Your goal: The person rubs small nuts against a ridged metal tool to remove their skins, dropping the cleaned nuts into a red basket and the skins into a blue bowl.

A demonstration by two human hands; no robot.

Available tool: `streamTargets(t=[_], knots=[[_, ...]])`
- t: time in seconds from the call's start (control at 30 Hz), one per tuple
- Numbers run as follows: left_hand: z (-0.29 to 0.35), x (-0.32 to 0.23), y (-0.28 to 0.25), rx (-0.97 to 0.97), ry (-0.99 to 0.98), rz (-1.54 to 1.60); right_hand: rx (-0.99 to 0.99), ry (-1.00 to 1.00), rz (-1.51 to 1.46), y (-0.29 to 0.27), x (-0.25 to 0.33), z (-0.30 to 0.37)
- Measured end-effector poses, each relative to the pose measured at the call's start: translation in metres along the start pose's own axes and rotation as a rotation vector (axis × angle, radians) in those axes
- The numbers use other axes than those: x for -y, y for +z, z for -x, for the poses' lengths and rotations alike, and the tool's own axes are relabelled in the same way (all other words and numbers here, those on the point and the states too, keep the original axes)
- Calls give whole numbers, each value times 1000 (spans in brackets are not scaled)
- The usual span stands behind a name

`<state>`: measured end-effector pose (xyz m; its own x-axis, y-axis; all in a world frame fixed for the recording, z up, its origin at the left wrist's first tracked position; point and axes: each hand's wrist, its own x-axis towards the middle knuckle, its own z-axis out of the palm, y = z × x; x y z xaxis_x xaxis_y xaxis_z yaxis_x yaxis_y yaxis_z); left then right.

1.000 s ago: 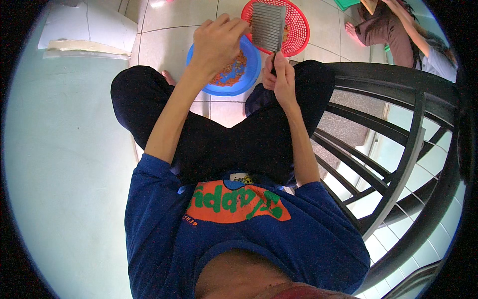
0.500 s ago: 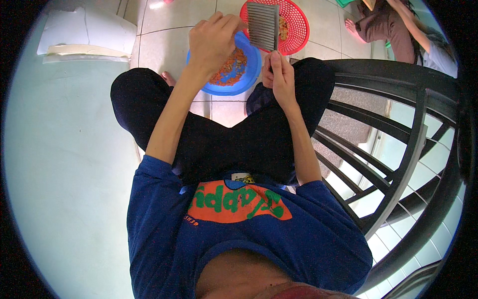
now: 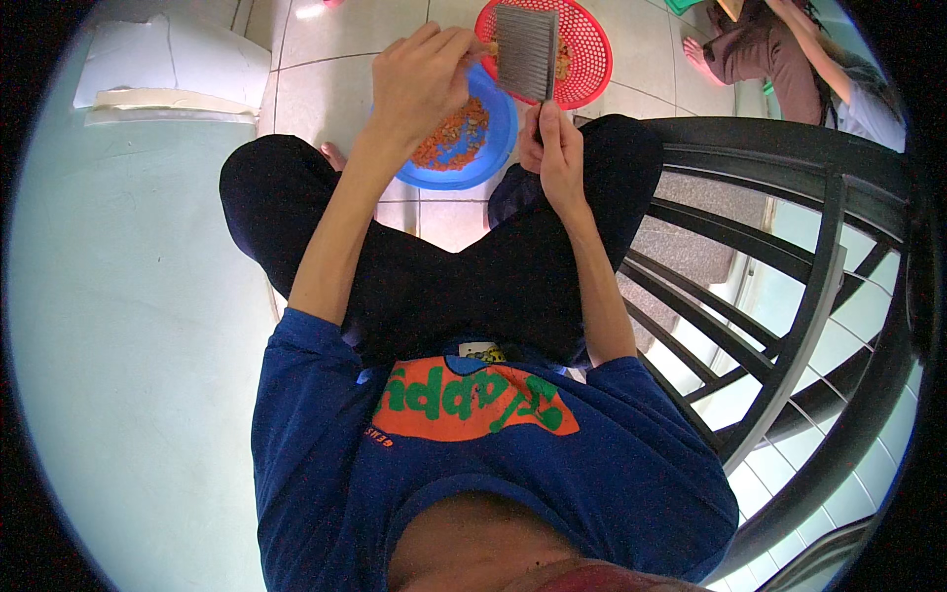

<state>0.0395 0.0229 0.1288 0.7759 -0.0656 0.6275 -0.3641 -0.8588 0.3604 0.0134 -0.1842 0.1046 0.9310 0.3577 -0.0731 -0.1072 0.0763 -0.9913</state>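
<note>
My right hand (image 3: 554,148) is closed round the dark handle of a broad, square-bladed cleaver (image 3: 526,54), its grey blade marked with fine ridges and held upright. Close to the blade's left edge, my left hand (image 3: 422,79) pinches a small yellowish piece (image 3: 491,47), too small to name. Below that hand lies a blue basin (image 3: 506,148) with many small orange and pale chopped bits (image 3: 449,138) in it. Behind the blade stands a red perforated colander (image 3: 590,54) holding yellowish pieces (image 3: 563,62), partly hidden by the cleaver.
My crossed legs in black trousers (image 3: 444,286) sit just in front of the basin on a tiled floor (image 3: 335,35). A black railing (image 3: 779,148) curves along the right, with grey steps beyond it. At the far right sits another person (image 3: 779,59). A pale surface (image 3: 138,296) fills the left.
The cleaver has shifted slightly to the right. A yellowish bit now shows between my left fingertips and the blade. My left hand has moved only a little.
</note>
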Motion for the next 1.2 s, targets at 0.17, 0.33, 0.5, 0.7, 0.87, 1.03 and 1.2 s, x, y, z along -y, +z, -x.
streamTargets(t=[0.17,0.33,0.5,0.7,0.87,1.03,1.2], knots=[[0,-16,-1,123,-303,335,-185,-168,137,-5,-4,-10],[4,-1,6,237,-528,906,-261,-241,219,-15,26,-50],[11,5,16,244,-659,1040,-77,-247,189,-24,38,-98],[18,14,21,269,-706,1073,113,-375,199,-17,9,-104],[15,12,11,377,-787,1058,18,-274,279,-4,6,-98],[16,11,16,329,-672,920,-76,-197,215,-3,8,-96],[11,7,15,294,-595,863,-90,-156,135,-2,6,-96]])
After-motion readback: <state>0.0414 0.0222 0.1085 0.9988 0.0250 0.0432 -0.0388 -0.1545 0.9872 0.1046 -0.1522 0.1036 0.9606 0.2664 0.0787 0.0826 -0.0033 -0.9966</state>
